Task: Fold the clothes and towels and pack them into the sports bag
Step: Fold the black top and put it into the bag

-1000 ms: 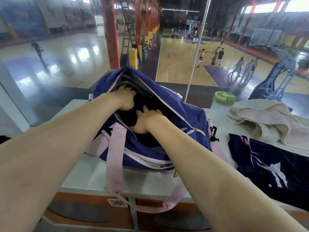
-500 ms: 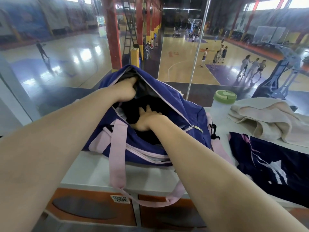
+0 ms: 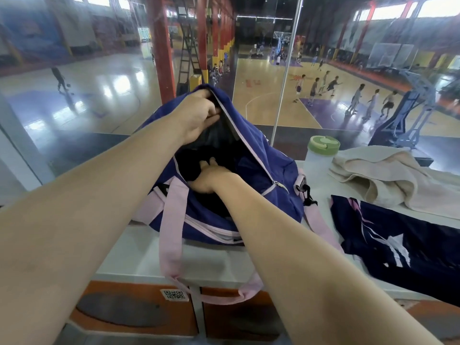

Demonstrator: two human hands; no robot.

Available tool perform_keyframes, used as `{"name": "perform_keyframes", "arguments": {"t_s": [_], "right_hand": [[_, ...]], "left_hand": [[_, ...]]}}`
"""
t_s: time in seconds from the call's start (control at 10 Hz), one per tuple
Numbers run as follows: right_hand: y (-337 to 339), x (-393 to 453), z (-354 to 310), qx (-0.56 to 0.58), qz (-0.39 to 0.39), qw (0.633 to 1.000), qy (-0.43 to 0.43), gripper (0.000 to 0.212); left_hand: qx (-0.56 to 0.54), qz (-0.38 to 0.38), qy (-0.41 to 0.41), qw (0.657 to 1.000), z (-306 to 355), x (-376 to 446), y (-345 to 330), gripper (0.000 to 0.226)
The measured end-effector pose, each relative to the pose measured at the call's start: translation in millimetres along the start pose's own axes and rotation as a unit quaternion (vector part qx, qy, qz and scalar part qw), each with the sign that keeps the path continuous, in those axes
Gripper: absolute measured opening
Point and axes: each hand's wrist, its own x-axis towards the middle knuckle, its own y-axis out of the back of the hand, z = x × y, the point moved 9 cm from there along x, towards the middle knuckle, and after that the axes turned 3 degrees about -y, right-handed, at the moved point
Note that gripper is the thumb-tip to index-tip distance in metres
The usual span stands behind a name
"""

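A purple sports bag (image 3: 251, 170) with pink straps stands unzipped on the white counter (image 3: 206, 260). My left hand (image 3: 199, 115) grips the far top edge of the bag's opening and holds it lifted. My right hand (image 3: 210, 176) is inside the opening, palm down on a black garment (image 3: 189, 163); its fingertips are hidden in the fabric. To the right a beige towel (image 3: 388, 180) lies crumpled, and a dark navy jersey (image 3: 408, 242) with pink and white marks lies spread flat.
A clear bottle with a green lid (image 3: 321, 155) stands just behind the bag's right end. A glass wall (image 3: 99, 95) runs along the counter's far edge. A pink strap loop (image 3: 174, 265) hangs over the front edge above orange seats (image 3: 129, 310).
My left hand has moved from inside the opening up to the bag's top edge and pulled it higher. My right hand stays pressed on the black garment.
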Motion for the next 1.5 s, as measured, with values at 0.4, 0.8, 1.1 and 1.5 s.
{"name": "perform_keyframes", "arguments": {"t_s": [0.4,0.8,1.1,1.5], "right_hand": [[46.8,-20.2,25.5,-0.15,0.171,0.974,0.012,0.07],[20.6,2.2,53.4,-0.035,0.009,0.999,-0.001,0.079],[33.4,-6.7,49.1,-0.066,0.068,0.995,0.038,0.076],[63.7,-113.4,72.3,0.138,0.206,0.958,0.145,0.027]], "left_hand": [[0.316,-0.087,0.042,0.944,-43.2,-12.4,-47.9,0.034],[-0.047,-0.064,0.104,0.991,-48.0,9.0,-77.0,0.018],[0.363,-0.095,-0.069,0.924,-29.2,-0.2,-53.3,0.045],[0.427,-0.056,-0.116,0.895,-12.3,-73.8,-87.4,0.031]]}}
